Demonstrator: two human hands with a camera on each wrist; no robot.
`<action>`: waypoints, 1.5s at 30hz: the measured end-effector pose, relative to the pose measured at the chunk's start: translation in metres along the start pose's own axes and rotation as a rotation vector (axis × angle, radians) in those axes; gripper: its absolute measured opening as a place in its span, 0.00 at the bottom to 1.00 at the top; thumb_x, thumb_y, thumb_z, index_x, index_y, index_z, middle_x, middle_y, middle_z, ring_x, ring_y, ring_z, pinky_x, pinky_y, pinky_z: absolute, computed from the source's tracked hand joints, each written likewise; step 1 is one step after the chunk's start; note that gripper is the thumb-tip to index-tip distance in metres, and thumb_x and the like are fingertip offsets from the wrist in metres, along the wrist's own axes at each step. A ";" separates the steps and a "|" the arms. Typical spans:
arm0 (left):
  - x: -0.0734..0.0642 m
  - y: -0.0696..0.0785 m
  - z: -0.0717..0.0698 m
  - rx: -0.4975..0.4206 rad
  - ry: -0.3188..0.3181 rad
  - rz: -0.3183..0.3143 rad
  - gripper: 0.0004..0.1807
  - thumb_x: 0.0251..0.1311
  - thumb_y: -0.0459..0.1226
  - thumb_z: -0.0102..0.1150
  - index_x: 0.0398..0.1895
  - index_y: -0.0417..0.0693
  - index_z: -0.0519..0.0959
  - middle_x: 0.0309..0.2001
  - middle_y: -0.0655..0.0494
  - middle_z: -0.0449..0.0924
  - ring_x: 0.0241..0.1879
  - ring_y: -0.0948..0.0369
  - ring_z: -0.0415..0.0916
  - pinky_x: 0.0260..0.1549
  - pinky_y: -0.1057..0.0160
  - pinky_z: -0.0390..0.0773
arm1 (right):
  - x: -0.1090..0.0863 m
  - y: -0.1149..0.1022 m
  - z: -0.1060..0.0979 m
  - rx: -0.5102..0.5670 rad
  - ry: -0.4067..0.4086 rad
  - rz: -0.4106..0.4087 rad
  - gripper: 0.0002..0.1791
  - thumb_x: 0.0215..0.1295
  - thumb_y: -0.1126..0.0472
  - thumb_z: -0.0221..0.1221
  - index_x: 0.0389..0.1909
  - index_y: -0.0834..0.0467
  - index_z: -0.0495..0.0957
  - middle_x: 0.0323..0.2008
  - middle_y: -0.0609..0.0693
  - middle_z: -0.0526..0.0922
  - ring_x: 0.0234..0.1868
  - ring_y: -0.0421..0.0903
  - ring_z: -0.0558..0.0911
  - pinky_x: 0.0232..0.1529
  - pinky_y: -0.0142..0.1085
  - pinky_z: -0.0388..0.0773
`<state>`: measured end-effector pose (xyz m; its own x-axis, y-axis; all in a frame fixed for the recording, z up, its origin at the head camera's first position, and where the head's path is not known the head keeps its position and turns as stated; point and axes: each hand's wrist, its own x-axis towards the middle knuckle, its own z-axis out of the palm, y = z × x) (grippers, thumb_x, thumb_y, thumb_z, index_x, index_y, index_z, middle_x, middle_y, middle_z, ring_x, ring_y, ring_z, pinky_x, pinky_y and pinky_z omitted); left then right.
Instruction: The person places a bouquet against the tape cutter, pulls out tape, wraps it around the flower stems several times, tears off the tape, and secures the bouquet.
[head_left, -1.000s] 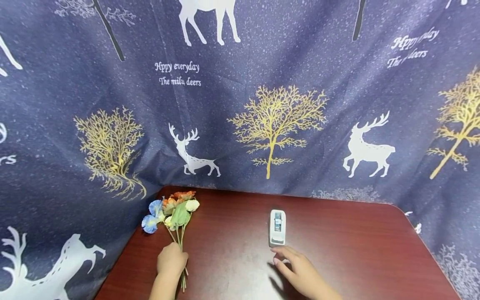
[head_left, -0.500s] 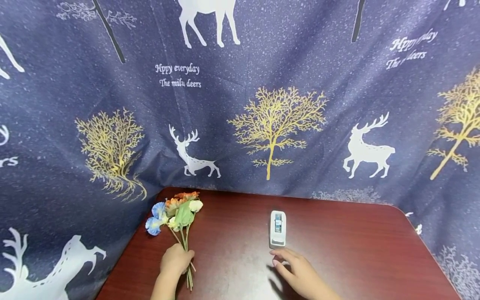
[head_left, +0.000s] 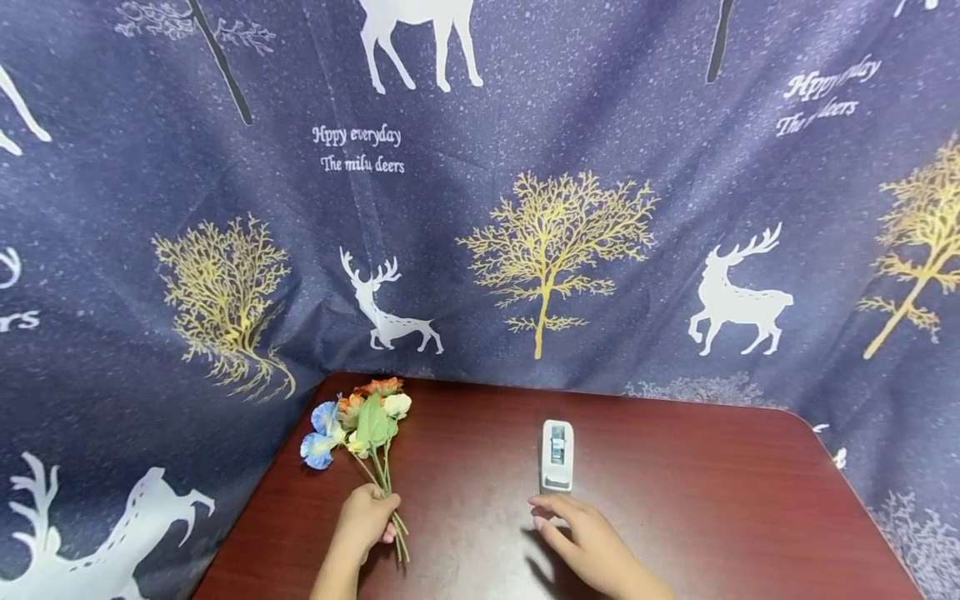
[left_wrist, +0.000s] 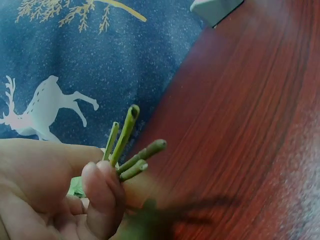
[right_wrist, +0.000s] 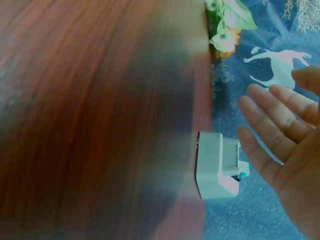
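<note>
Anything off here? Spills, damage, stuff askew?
Just the backdrop cloth: it hangs creased, and its lettering reads "Hppy everyday", missing an "a". No visible spill or damage: the tape dispenser sits flat on the table, and the left hand holds the flowers.

My surface (head_left: 675,492): glossy wood grain | by its far-left corner, my flowers (head_left: 371,425): clothlike petals (head_left: 318,451) — plastic-looking stems (left_wrist: 124,134) | toward far edge, dispenser (head_left: 567,456): smooth plastic | backdrop (head_left: 480,125) — creased cloth
</note>
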<state>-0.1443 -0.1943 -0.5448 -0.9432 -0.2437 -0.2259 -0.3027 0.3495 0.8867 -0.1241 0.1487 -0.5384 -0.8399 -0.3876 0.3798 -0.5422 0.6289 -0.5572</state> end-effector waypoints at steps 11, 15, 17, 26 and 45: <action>-0.010 0.006 0.014 -0.098 -0.022 0.007 0.06 0.60 0.30 0.56 0.30 0.36 0.70 0.19 0.53 0.75 0.11 0.66 0.74 0.15 0.65 0.80 | 0.008 -0.006 0.005 0.018 -0.019 -0.002 0.15 0.72 0.54 0.60 0.56 0.50 0.81 0.47 0.37 0.87 0.48 0.37 0.85 0.53 0.40 0.82; -0.014 0.008 0.023 -0.133 -0.038 0.024 0.07 0.63 0.31 0.57 0.32 0.36 0.70 0.19 0.53 0.76 0.11 0.66 0.74 0.15 0.64 0.81 | 0.011 -0.006 0.008 0.018 -0.022 -0.007 0.15 0.73 0.52 0.59 0.56 0.49 0.81 0.47 0.36 0.86 0.49 0.37 0.84 0.53 0.40 0.82; -0.016 0.009 0.028 -0.152 -0.052 0.032 0.08 0.64 0.31 0.58 0.32 0.35 0.70 0.20 0.53 0.77 0.12 0.65 0.74 0.15 0.63 0.81 | 0.012 -0.007 0.009 0.013 -0.027 -0.010 0.15 0.73 0.52 0.59 0.57 0.49 0.81 0.48 0.36 0.86 0.49 0.37 0.84 0.53 0.40 0.82; -0.020 0.017 0.044 -0.208 -0.083 0.077 0.09 0.66 0.33 0.58 0.36 0.34 0.72 0.23 0.53 0.76 0.14 0.64 0.76 0.17 0.61 0.83 | 0.020 -0.014 0.015 0.033 -0.063 -0.061 0.16 0.72 0.53 0.60 0.57 0.52 0.80 0.47 0.39 0.86 0.47 0.37 0.85 0.52 0.39 0.82; -0.025 0.041 0.083 -0.280 -0.108 0.186 0.13 0.65 0.36 0.63 0.37 0.34 0.71 0.27 0.48 0.77 0.15 0.64 0.77 0.20 0.55 0.84 | 0.029 -0.031 0.030 0.148 -0.145 -0.086 0.19 0.76 0.50 0.54 0.61 0.55 0.78 0.46 0.45 0.84 0.43 0.35 0.83 0.47 0.35 0.83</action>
<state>-0.1450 -0.0987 -0.5365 -0.9922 -0.0971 -0.0780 -0.0889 0.1135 0.9896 -0.1321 0.0981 -0.5326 -0.7795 -0.5347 0.3263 -0.6001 0.4881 -0.6337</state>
